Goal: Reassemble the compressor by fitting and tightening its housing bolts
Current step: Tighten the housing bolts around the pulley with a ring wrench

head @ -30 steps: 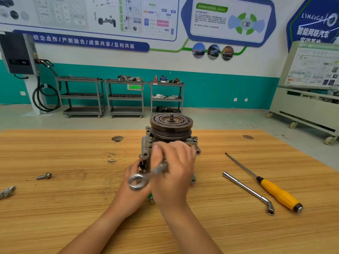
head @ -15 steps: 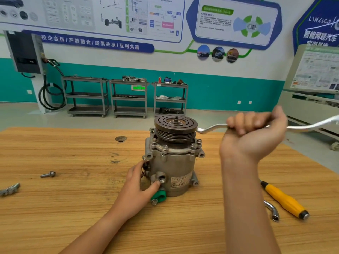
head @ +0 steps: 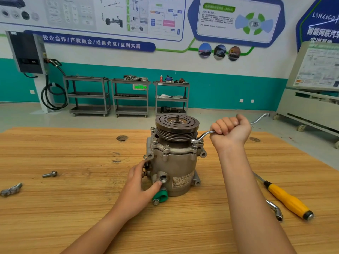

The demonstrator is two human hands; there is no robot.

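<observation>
The grey compressor [head: 174, 162] stands upright in the middle of the wooden table [head: 73, 208], its dark pulley on top. Several housing bolts [head: 166, 147] sit around its upper flange. My right hand [head: 230, 132] grips a silver ring wrench [head: 203, 135] in a fist, and the wrench's ring end sits on a bolt at the flange's right side. My left hand [head: 139, 187] holds the lower left of the housing, thumb against a port. A green cap [head: 160, 196] pokes out at the base.
A loose bolt [head: 49, 174] and a metal fitting [head: 11, 189] lie at the left. At the right lie a yellow-handled screwdriver [head: 288, 201] and an L-shaped socket wrench [head: 275, 209]. Grey shelf carts [head: 130, 97] and a cabinet on wheels [head: 311, 107] stand beyond the table.
My right hand lifted the wrench from in front of the compressor up to the right, then lowered its ring end onto the right flange bolt. My left hand stayed on the housing.
</observation>
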